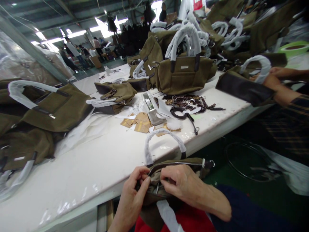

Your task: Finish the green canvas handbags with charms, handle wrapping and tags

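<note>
The olive bag (151,213) is at the near edge of the desk (96,164), zip (177,163) open. Left hand (131,195): clamped on the rim. Right hand (188,185): bent into the mouth; grip cannot be determined. Apparent step: handling the lining (155,178). Continuing requires a spread opening.

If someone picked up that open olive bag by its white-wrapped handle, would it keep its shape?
Probably not fully: the olive bag looks floppy, its lining bunching between the left hand and right hand. The handle seems stiffer, since it arches upright. Its smooth-looking wrapping might feel slightly slippery.
</note>
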A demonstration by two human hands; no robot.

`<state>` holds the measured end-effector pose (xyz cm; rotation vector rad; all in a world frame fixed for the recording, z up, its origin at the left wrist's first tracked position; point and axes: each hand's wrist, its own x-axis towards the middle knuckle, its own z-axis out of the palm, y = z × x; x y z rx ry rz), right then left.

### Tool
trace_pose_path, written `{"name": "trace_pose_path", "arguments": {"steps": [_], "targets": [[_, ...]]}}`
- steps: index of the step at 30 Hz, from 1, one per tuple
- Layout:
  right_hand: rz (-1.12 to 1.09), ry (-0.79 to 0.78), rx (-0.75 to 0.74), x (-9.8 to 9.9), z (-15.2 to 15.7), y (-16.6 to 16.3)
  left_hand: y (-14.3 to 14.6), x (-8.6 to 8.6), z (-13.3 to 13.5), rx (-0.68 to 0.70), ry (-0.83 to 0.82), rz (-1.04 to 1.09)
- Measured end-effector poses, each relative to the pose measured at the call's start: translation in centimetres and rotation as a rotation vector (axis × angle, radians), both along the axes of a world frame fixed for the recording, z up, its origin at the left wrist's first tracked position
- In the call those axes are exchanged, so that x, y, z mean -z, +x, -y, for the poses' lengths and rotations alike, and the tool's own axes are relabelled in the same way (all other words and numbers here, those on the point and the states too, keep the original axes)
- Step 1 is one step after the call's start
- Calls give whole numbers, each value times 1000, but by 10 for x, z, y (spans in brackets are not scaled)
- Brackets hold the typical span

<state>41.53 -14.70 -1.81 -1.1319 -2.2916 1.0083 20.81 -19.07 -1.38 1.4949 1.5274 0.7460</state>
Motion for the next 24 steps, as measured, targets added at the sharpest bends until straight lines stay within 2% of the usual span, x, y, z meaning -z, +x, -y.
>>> {"name": "trace_pose_path", "arguments": {"steps": [15,24], "targets": [[34,73,-15,0,-1,-6,1,-1,-3,24,30,13],[20,46,-6,-1,0,-11,1,-3,-4,40,31,30]]}}
